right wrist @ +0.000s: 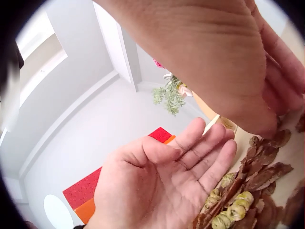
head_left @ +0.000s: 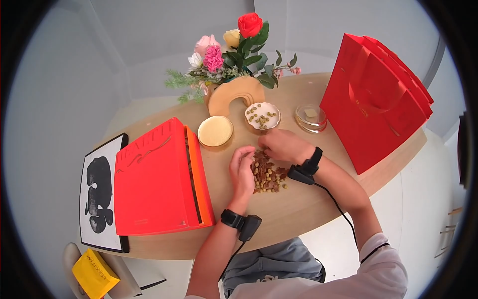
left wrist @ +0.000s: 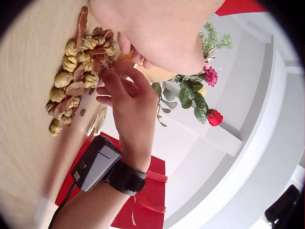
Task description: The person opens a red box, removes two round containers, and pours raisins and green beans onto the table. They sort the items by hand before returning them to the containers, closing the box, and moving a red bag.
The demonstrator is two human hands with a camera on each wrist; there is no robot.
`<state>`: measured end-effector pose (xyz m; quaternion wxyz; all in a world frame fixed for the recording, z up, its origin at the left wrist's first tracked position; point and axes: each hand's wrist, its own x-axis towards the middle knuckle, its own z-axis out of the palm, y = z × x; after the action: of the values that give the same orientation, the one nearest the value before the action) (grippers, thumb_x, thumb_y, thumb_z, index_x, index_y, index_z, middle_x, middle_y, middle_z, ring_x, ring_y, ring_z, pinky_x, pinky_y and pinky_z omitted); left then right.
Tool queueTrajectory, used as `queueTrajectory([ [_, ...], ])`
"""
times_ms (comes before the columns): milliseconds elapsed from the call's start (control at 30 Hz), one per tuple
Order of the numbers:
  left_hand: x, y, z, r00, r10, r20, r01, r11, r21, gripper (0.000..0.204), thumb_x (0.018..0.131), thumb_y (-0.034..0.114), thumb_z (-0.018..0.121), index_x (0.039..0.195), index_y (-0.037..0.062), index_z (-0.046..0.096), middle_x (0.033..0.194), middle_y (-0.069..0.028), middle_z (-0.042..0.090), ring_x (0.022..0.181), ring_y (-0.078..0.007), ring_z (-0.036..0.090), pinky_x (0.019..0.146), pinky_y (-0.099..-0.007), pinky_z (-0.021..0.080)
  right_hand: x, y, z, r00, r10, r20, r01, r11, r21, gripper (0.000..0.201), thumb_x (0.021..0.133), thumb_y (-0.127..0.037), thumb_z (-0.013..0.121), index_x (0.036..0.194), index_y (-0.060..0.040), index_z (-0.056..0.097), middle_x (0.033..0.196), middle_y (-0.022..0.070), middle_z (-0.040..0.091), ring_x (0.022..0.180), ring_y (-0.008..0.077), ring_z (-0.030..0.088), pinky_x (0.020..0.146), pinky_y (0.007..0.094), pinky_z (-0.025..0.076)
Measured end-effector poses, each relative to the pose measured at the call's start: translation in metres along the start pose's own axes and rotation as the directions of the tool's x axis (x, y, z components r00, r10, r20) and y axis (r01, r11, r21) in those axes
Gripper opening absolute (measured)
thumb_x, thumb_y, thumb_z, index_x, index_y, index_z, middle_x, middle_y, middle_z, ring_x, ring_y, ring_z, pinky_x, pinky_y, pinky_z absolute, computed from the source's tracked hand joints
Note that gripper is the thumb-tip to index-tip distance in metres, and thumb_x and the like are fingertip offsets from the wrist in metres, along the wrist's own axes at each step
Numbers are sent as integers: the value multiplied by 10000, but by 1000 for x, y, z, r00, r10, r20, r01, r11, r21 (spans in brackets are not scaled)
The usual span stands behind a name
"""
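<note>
A loose pile of dried brown slices (head_left: 261,160) and yellow-green coiled pieces (left wrist: 63,79) lies on the table in front of the person. My left hand (head_left: 242,172) stands along the pile's left side, its palm turned toward it and its fingers relaxed, as the right wrist view shows. Over the pile's far edge, my right hand (head_left: 287,145) reaches down with bent fingers; I cannot tell whether a piece is between them. Just beyond it, a white scalloped dish (head_left: 276,112) holds several of the coiled pieces.
Left of the dish is a round gold-topped container (head_left: 215,131). A clear glass dish (head_left: 311,119) stands to the right, near a tall red paper bag (head_left: 376,99). A large red box (head_left: 152,184) overlaps a framed picture (head_left: 99,194) at left. Behind, flowers (head_left: 214,59) rise from an arched vase (head_left: 234,92).
</note>
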<state>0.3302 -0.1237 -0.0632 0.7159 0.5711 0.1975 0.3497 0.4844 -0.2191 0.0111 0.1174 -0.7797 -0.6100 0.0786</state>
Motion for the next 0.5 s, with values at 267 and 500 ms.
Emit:
queueTrajectory([
  [267, -1, 1, -1, 1000, 13, 10, -14, 1000, 26, 305, 940, 77, 487, 1159, -40, 662, 1217, -131, 676, 1227, -279, 629, 1100, -376, 453, 7, 0, -19, 998, 56, 20, -58, 995, 85, 162, 787, -118, 760, 921, -30, 731, 863, 184, 733, 872, 382, 728, 774, 460, 589],
  [500, 0, -2, 1, 1000, 19, 1, -19, 1000, 11, 304, 944, 91, 493, 1155, -43, 667, 1198, -135, 685, 1211, -278, 638, 1096, -374, 458, 29, 13, -45, 970, 81, -228, -52, 990, 128, 172, 833, -103, 701, 977, -11, 727, 888, 171, 760, 833, 354, 735, 739, 429, 594],
])
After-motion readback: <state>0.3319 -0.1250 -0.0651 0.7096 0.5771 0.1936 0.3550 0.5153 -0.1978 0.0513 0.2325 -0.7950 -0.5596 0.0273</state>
